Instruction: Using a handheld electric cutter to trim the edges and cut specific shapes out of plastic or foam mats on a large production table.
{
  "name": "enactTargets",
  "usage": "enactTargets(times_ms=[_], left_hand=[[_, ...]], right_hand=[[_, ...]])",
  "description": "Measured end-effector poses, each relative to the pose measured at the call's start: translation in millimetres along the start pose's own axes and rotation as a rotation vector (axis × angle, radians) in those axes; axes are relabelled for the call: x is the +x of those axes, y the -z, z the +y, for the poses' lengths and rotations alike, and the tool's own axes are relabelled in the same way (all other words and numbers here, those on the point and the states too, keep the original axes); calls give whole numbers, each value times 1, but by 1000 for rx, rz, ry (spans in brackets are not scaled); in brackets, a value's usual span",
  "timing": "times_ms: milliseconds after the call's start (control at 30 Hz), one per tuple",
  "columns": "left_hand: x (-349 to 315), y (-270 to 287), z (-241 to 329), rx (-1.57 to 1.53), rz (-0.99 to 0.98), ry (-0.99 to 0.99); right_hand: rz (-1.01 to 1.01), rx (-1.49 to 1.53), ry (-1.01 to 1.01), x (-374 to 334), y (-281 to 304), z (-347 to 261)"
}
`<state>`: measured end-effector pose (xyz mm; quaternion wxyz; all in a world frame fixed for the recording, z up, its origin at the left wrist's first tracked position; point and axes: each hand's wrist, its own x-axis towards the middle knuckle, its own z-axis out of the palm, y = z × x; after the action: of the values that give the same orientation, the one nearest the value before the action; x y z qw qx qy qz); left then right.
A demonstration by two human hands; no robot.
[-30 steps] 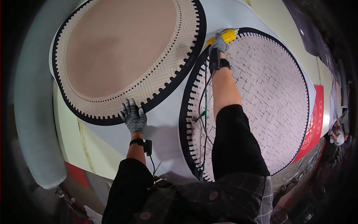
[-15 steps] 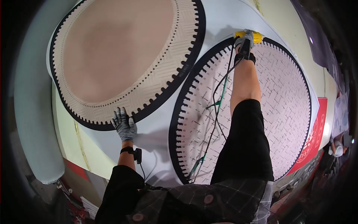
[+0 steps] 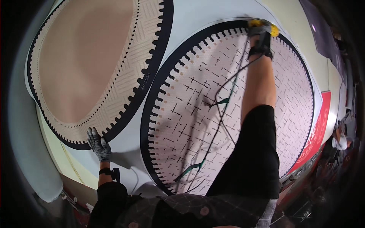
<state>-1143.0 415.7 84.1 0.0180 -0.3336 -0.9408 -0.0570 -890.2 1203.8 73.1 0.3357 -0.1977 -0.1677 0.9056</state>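
My left hand point(image 3: 100, 146), in a grey glove, lies flat with fingers spread on the near edge of a beige oval rug point(image 3: 87, 57) with a scalloped black border. My right hand point(image 3: 261, 33), also gloved and blurred, is closed around a yellow corded hand tool point(image 3: 274, 30). The tool is at the far edge of a pale pink round rug point(image 3: 178, 110) with dark dashes and a black toothed border. My hand hides most of the tool, so its working end cannot be made out.
Dark cords point(image 3: 213, 142) with green ties cross the pink rug under my right arm. White sheet material point(image 3: 194, 15) shows around both rugs. A pale roll point(image 3: 26, 125) runs along the left side. Red printed material point(image 3: 321, 121) lies at the right, with a person point(image 3: 340, 140) farther off.
The right hand and tool have moved right along the pink rug's far edge. Both rugs sit farther left in view. The left hand still rests at the beige rug's border.
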Motion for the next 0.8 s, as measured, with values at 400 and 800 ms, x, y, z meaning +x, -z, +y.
enactTargets(times_ms=[400,800], left_hand=[[5,14,-37,-40,60,-29],[2,14,-40,-25,73,-73]], right_hand=[[530,-358,742,-29,25,-50],[448,-574,916,-267,20,-140]])
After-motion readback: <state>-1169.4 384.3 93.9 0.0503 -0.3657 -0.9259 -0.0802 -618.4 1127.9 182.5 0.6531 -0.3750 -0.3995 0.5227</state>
